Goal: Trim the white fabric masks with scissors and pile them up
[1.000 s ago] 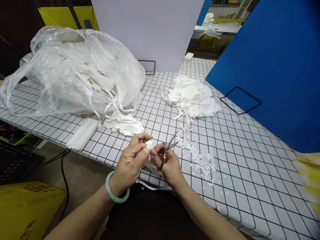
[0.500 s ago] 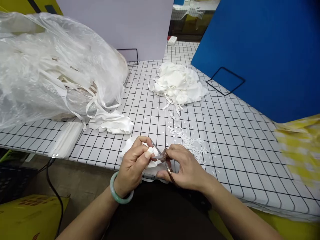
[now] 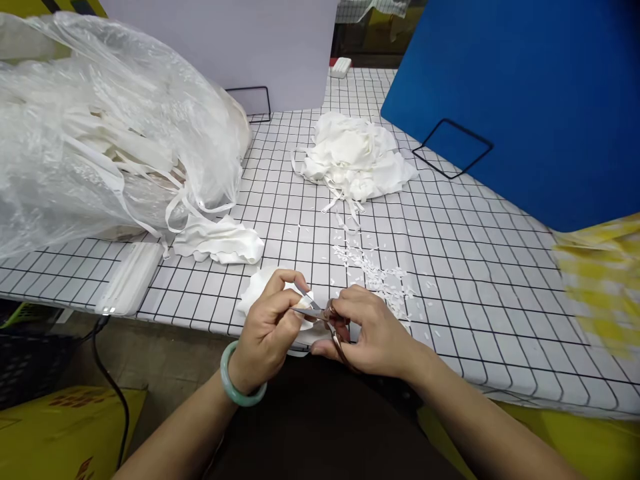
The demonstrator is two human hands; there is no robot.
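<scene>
Low over the table's front edge, my left hand [image 3: 270, 327] pinches a piece of white fabric [image 3: 255, 288], part of which rests on the table. A green bangle [image 3: 239, 390] circles that wrist. My right hand [image 3: 373, 330] is closed around the handles of a pair of scissors [image 3: 320, 313]. The scissors' blades point left and lie at the fabric by my left fingertips, slightly apart. Just beyond my right hand, many small white scraps [image 3: 377, 277] are scattered. Further back sits a heap of white fabric pieces with straps [image 3: 355, 160].
A large clear plastic bag [image 3: 115, 127] of white pieces fills the left, with one white piece [image 3: 220, 241] before it. Near the front edge lies a white power strip [image 3: 131, 279] with a black cable. Blue [image 3: 510, 100] and pale [image 3: 230, 47] boards stand behind; yellow checked cloth [image 3: 600, 287] lies right.
The scissor blades have closed partway and shifted at the fabric by my left fingertips. Both hands stay nearly in place, while the whole view has shifted slightly.
</scene>
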